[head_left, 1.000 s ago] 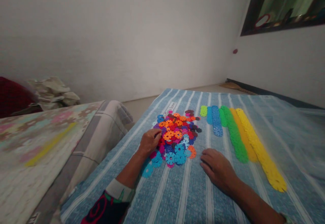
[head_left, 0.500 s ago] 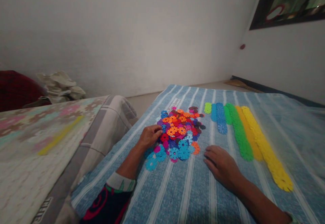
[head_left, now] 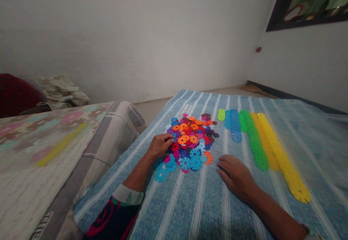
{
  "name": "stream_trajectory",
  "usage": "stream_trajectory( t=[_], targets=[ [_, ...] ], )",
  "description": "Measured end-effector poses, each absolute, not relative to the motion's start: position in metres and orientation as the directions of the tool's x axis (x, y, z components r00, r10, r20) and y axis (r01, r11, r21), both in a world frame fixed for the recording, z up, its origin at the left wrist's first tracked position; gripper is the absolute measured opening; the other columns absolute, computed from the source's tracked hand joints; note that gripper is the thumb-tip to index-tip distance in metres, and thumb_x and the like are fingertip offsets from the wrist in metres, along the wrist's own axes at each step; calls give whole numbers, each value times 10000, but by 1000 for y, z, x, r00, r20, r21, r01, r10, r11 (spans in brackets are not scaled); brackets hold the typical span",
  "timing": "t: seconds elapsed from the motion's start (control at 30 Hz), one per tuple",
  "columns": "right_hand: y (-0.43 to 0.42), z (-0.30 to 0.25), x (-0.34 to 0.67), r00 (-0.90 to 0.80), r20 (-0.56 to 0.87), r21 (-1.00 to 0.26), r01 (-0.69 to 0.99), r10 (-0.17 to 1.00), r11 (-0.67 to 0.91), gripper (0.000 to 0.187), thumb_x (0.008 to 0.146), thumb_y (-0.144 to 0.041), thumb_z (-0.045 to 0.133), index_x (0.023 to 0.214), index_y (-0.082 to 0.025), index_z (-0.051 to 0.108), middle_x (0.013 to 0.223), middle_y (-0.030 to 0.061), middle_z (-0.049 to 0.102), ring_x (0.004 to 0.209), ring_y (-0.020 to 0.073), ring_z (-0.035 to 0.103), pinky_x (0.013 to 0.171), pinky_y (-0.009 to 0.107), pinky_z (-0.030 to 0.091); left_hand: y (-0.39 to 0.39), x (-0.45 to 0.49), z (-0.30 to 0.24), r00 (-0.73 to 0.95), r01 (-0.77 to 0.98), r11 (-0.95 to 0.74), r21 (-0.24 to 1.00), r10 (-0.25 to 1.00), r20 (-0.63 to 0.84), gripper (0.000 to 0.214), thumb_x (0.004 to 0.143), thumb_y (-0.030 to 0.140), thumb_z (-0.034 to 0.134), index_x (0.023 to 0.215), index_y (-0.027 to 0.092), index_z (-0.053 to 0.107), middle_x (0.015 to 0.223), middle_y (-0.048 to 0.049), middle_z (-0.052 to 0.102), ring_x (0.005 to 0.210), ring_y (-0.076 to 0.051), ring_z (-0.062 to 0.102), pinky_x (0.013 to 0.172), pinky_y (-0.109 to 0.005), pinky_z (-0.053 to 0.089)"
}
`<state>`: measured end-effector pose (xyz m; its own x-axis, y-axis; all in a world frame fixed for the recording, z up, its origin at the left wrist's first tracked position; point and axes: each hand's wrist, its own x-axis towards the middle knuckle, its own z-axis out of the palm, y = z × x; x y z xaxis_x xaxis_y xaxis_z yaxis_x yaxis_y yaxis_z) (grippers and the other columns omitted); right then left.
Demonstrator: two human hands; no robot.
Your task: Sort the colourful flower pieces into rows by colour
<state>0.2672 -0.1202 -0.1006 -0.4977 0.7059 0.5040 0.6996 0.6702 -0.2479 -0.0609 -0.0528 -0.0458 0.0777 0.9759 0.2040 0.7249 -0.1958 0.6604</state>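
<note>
A loose pile of flower-shaped plastic discs (head_left: 190, 138) in orange, red, blue, purple and brown lies on the blue striped cloth (head_left: 174, 200). At the pile's left edge is my left hand (head_left: 161, 145), its thumb and fingers drawn together in a pinch; anything between the fingertips is hidden. My right hand (head_left: 236, 174) rests on the cloth right of the pile, holding nothing, with the thumb apart from the loosely bent fingers. Beyond it are sorted rows of the same discs: lime (head_left: 221, 115), blue (head_left: 235, 124), green (head_left: 255, 142), amber (head_left: 268, 149) and yellow (head_left: 284, 160).
To the left, a second surface with a flowered cover (head_left: 67, 124) carries a long yellow strip (head_left: 62, 144). Crumpled pale cloth (head_left: 61, 91) and a dark red bundle (head_left: 19, 95) lie behind it. Clear plastic (head_left: 323, 145) spreads at the right. A white wall (head_left: 163, 44) stands behind.
The whole view has shifted slightly. Both hands keep nearly the same place beside the pile, and no disc has visibly moved.
</note>
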Motion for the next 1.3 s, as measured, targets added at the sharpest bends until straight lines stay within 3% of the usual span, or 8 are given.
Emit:
stream_trajectory(
  t=[0.37, 0.7, 0.97, 1.3],
  targets=[
    [-120, -96, 266, -490, 495, -275, 695, 717, 665, 127, 895, -176, 515, 899, -189, 642, 1021, 112, 661, 949, 242, 604, 840, 390, 482, -51, -63, -44, 52, 638, -167, 751, 983, 174, 307, 712, 407, 581, 765, 132, 709, 670, -22, 655, 599, -138, 537, 592, -260, 412],
    [-118, -97, 265, -487, 463, -302, 699, 741, 648, 112, 893, -177, 525, 905, -185, 636, 1036, 103, 650, 961, 238, 584, 848, 391, 466, -56, -64, -32, 90, 663, -172, 728, 985, 150, 311, 716, 430, 567, 664, 144, 679, 608, -10, 600, 581, -132, 496, 556, -242, 379],
    [-116, -94, 263, -490, 439, -300, 711, 754, 636, 72, 882, -177, 552, 878, -187, 624, 998, 91, 645, 957, 231, 567, 833, 371, 446, -58, -78, -34, 145, 698, -129, 705, 989, 37, 348, 704, 464, 574, 637, 143, 690, 555, -2, 558, 535, -123, 453, 534, -240, 344],
    [-116, -92, 263, -498, 419, -297, 715, 759, 633, 66, 894, -194, 554, 880, -189, 618, 970, 77, 636, 946, 219, 562, 823, 351, 434, -69, -87, -27, 98, 725, -25, 688, 993, -67, 375, 635, 523, 629, 599, 150, 647, 529, 12, 537, 531, -121, 439, 536, -245, 334]
  ],
)
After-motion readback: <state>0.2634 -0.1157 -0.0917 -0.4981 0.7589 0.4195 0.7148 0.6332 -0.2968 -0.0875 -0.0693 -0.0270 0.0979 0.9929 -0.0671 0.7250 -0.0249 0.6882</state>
